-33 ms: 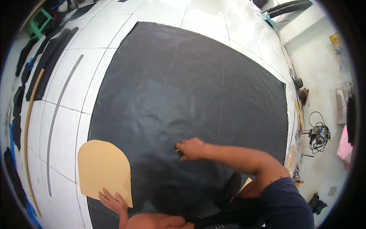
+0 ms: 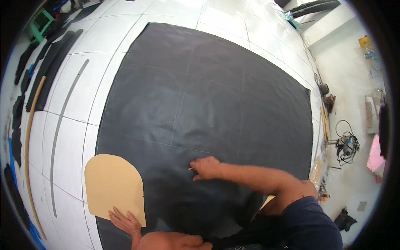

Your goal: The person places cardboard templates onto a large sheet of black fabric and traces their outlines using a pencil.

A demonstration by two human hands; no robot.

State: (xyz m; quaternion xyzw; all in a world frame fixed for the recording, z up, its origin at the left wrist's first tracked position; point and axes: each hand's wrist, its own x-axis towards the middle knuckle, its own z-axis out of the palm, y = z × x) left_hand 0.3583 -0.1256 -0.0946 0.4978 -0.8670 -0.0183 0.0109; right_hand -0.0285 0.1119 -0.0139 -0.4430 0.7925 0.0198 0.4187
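A large black sheet of leather-like material (image 2: 208, 112) lies spread on the tiled floor, with thin pale straight and curved lines on it. On its near left edge rests a tan cardboard template (image 2: 112, 179) with a rounded top, partly over the floor tiles. My left hand (image 2: 126, 223) lies flat on the template's lower edge, fingers spread. Over the sheet's near middle, my right hand (image 2: 207, 168) is closed on a thin pale pen-like stick (image 2: 191, 168), mostly hidden by the fingers. Whether its tip touches the sheet I cannot tell.
Left of the sheet lie a long grey strip (image 2: 68, 112), a wooden stick (image 2: 33, 125) and dark rolls (image 2: 56, 68). A green stool (image 2: 40, 25) stands far left. Along the right wall sits a machine with tangled black cable (image 2: 346, 143). Another tan edge (image 2: 268, 202) shows beside my right arm.
My right hand has moved slightly nearer to me, and more of the stick's tip shows. The left hand stays on the template. The whole view has shifted a little.
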